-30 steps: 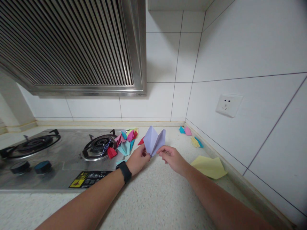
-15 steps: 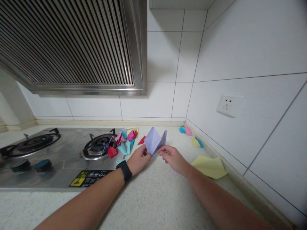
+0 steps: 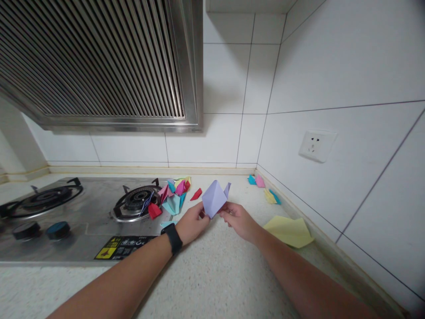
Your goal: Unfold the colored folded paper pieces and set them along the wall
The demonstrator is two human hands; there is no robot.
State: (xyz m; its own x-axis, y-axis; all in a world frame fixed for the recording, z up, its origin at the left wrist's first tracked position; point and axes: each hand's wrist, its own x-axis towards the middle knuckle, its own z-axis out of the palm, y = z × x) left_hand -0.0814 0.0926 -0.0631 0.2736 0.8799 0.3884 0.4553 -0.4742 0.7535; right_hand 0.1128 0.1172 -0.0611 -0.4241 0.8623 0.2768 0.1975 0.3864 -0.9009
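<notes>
Two bare hands meet at one folded lavender paper (image 3: 214, 197), which I see in my remote view, standing up in front of the fingertips, above the counter (image 3: 226, 279). The left hand (image 3: 192, 222) has its fingers closed narrow and pinches the paper at its lower left edge. The right hand (image 3: 239, 220) also keeps a narrow pinch, at the lower right side; some of its fingertips are hidden from me by the paper, so I cannot tell exactly how they lie. One broad face of the paper is turned to me, and a thin pointed flap rises at its right side, above the right fingers.

Just beyond the left fingers there lies a small red paper piece (image 3: 196, 194). Farther to the left of them is a heap of coloured folded papers (image 3: 171, 204), partly on the edge of the stove (image 3: 83, 243). Behind the left fingers, on the wrist, I see a black watch (image 3: 174, 239). To the right of the right fingers, near the forearm, a larger yellow paper (image 3: 288, 231) lies on the counter.
</notes>
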